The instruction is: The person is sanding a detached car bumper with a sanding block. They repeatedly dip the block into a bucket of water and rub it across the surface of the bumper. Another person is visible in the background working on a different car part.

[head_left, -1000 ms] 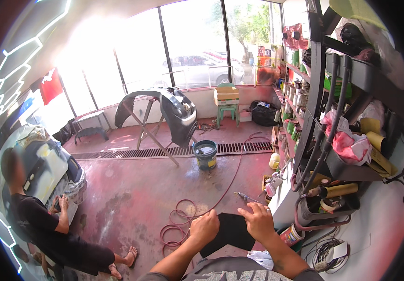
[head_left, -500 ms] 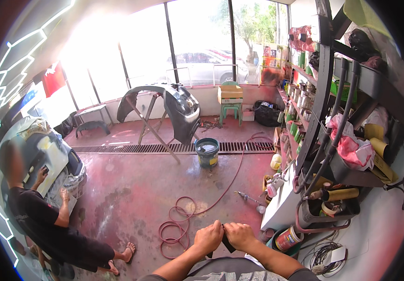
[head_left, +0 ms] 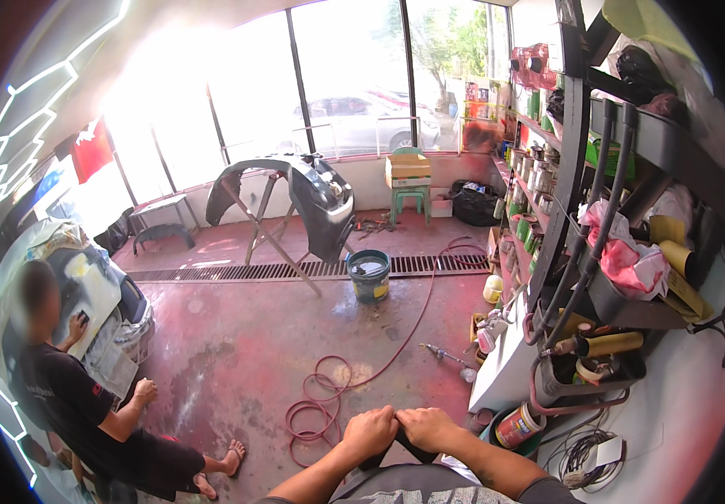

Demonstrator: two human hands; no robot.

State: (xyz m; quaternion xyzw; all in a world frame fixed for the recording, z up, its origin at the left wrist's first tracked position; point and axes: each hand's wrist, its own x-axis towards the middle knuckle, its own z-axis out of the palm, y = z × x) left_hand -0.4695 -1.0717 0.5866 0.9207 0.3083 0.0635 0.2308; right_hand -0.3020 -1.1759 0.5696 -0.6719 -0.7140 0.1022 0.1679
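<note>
My left hand and my right hand meet close in front of my body, knuckles up and thumbs almost touching. Both are closed, pinching a thin, dark, sheet-like piece. Parts of it hang below the fingers; the hands hide the rest, so its kind is unclear. On the floor just beyond my hands lies a coiled red hose.
A person stands at left beside a partly covered car. Ahead, a dark bumper rests on a stand, near a bucket. A spray gun lies on the floor. Shelves of cans line the right.
My hands have shifted slightly left and down, and less of the dark piece shows between them. The person at left has lowered one hand away from the car.
</note>
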